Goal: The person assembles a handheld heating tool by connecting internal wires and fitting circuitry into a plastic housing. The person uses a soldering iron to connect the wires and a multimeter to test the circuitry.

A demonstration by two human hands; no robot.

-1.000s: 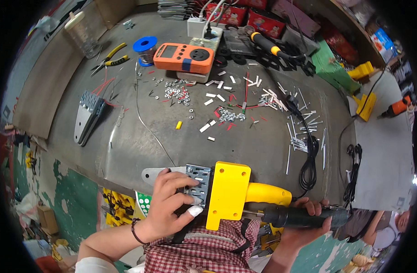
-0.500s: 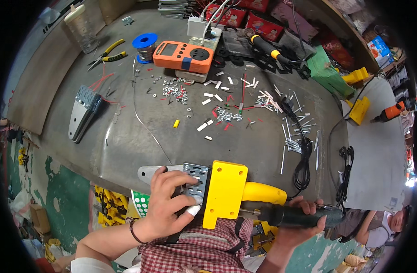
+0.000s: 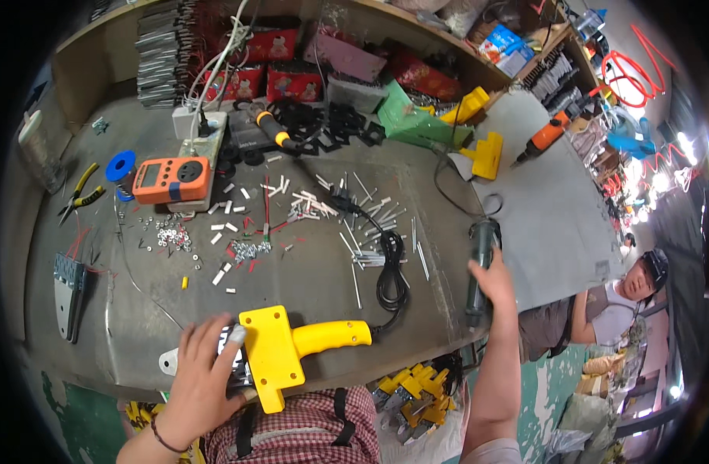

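Observation:
A yellow-handled tool (image 3: pixel 271 348) with a flat yellow plate lies at the bench's front edge, its handle pointing right and a black cord running from it. My left hand (image 3: pixel 203 367) is closed round its slotted metal section, left of the plate; one fingertip wears a white covering. A rounded grey metal tongue (image 3: pixel 169 361) sticks out beyond that hand. At the right, my right hand (image 3: pixel 495 280) grips a dark green cylindrical power screwdriver (image 3: pixel 483 240) close to the bench surface. Part of the screwdriver is hidden by the hand.
Long screws (image 3: pixel 362 255), white sleeves (image 3: pixel 223 271) and nuts (image 3: pixel 176 232) are scattered mid-bench. An orange meter (image 3: pixel 171 179), a solder spool (image 3: pixel 121 166), pliers (image 3: pixel 82 193) and another metal assembly (image 3: pixel 68 290) stand left. A soldering iron (image 3: pixel 273 127) lies behind. Another person (image 3: pixel 609 301) is at the right.
My right hand has carried the screwdriver away from the yellow plate to the bench's right side. My left hand stays on the tool. The view has swung right.

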